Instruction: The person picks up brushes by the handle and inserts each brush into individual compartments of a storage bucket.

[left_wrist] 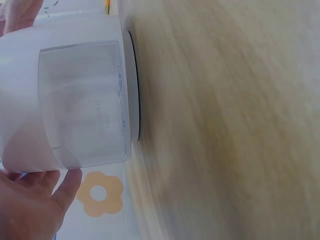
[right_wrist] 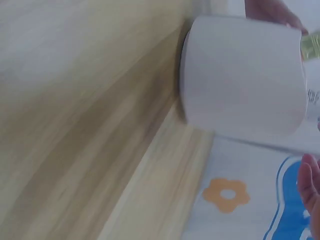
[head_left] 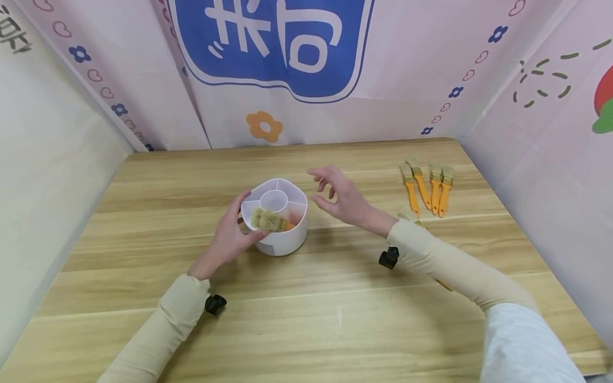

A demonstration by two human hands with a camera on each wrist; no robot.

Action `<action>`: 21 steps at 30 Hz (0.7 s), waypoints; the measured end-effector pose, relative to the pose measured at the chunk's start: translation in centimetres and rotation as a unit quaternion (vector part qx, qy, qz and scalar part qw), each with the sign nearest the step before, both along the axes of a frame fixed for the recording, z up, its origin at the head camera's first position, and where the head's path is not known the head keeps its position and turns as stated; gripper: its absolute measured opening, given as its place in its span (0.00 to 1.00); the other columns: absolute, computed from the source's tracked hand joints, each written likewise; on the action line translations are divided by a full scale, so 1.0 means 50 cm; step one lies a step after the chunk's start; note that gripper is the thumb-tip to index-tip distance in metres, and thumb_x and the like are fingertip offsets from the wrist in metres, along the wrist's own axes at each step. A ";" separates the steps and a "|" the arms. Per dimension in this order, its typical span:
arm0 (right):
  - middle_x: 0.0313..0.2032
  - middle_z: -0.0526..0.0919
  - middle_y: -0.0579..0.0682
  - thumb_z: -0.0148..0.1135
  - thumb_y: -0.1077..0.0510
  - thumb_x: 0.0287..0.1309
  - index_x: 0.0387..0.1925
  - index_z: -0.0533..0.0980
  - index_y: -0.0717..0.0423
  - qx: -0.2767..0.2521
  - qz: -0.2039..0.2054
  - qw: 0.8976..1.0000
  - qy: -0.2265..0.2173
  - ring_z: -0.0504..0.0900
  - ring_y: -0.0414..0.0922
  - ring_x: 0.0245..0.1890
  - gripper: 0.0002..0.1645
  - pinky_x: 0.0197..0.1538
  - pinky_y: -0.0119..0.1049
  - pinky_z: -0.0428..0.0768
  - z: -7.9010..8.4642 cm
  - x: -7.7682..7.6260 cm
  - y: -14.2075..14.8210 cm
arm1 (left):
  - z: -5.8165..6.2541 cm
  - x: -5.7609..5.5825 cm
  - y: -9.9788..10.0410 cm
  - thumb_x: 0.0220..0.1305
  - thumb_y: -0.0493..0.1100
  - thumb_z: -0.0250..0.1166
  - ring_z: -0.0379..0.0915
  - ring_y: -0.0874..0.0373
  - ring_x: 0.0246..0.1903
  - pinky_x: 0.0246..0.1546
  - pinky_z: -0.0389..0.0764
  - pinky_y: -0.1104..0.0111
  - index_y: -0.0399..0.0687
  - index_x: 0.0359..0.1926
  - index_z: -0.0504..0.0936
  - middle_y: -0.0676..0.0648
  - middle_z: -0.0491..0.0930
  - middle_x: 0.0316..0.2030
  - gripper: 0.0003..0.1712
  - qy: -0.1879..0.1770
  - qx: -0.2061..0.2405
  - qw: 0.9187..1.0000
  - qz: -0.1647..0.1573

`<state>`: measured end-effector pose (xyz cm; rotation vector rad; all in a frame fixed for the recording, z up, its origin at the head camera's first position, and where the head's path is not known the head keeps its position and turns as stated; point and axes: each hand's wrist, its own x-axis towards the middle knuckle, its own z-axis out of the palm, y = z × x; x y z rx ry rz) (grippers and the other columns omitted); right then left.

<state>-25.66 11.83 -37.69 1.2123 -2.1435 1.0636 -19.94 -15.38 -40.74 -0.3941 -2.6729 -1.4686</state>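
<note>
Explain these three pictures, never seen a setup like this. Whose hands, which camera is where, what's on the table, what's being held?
There's no robot: these are a person's bare hands. The wide picture comes from a head-worn camera looking forward and down; the other two come from cameras on the left and right wrists, so the table looks tipped sideways. The left hand grips a white divided container with brushes in its front section. The right hand is beside it, holding nothing. Four orange-handled brushes lie at the far right; another brush is partly hidden by the right forearm.
</note>
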 end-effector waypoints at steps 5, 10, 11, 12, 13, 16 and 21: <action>0.39 0.75 0.61 0.65 0.67 0.50 0.57 0.67 0.62 0.039 -0.072 0.995 -0.049 0.79 0.48 0.33 0.30 0.25 0.33 0.78 -0.009 -0.015 0.045 | -0.003 -0.002 -0.001 0.44 0.42 0.73 0.61 0.44 0.62 0.60 0.70 0.48 0.43 0.70 0.51 0.37 0.61 0.65 0.55 -0.001 0.000 1.000 -0.003; 0.41 0.75 0.62 0.63 0.65 0.54 0.60 0.65 0.60 0.093 -0.132 0.981 -0.105 0.78 0.51 0.34 0.32 0.30 0.39 0.80 -0.017 -0.026 0.091 | -0.002 -0.005 -0.002 0.45 0.41 0.73 0.61 0.44 0.62 0.60 0.69 0.48 0.43 0.71 0.50 0.37 0.61 0.65 0.56 -0.005 -0.002 1.000 -0.005; 0.42 0.75 0.62 0.62 0.65 0.54 0.61 0.65 0.60 0.102 -0.143 0.978 -0.117 0.78 0.51 0.35 0.32 0.32 0.41 0.80 -0.019 -0.028 0.100 | -0.001 -0.006 -0.002 0.45 0.41 0.73 0.61 0.44 0.62 0.60 0.69 0.48 0.43 0.71 0.50 0.37 0.61 0.65 0.56 -0.005 -0.003 1.000 -0.006; 0.42 0.74 0.62 0.62 0.64 0.55 0.62 0.64 0.60 0.111 -0.155 0.973 -0.129 0.78 0.52 0.35 0.32 0.35 0.42 0.80 -0.022 -0.031 0.110 | -0.001 -0.006 -0.002 0.45 0.41 0.73 0.61 0.44 0.62 0.60 0.69 0.48 0.43 0.71 0.50 0.37 0.61 0.65 0.56 -0.006 -0.002 1.000 -0.007; 0.42 0.74 0.62 0.61 0.64 0.55 0.62 0.63 0.59 0.119 -0.170 0.968 -0.142 0.78 0.52 0.35 0.32 0.37 0.43 0.79 -0.025 -0.035 0.120 | -0.001 -0.006 -0.001 0.45 0.41 0.73 0.61 0.44 0.62 0.60 0.69 0.48 0.44 0.71 0.50 0.37 0.61 0.65 0.56 -0.006 -0.003 1.000 -0.007; 0.42 0.73 0.62 0.59 0.63 0.56 0.64 0.62 0.58 0.138 -0.214 0.949 -0.188 0.77 0.53 0.37 0.33 0.39 0.45 0.78 -0.031 -0.046 0.151 | -0.001 -0.008 -0.001 0.45 0.41 0.73 0.61 0.44 0.62 0.60 0.69 0.47 0.43 0.71 0.50 0.37 0.61 0.65 0.56 -0.007 -0.001 1.000 -0.011; 0.43 0.72 0.64 0.58 0.62 0.56 0.65 0.60 0.57 0.173 -0.268 0.912 -0.258 0.79 0.55 0.37 0.35 0.40 0.47 0.77 -0.035 -0.057 0.196 | -0.004 -0.010 -0.002 0.46 0.41 0.73 0.61 0.44 0.62 0.61 0.68 0.47 0.43 0.71 0.50 0.37 0.61 0.65 0.55 -0.012 -0.002 1.000 -0.010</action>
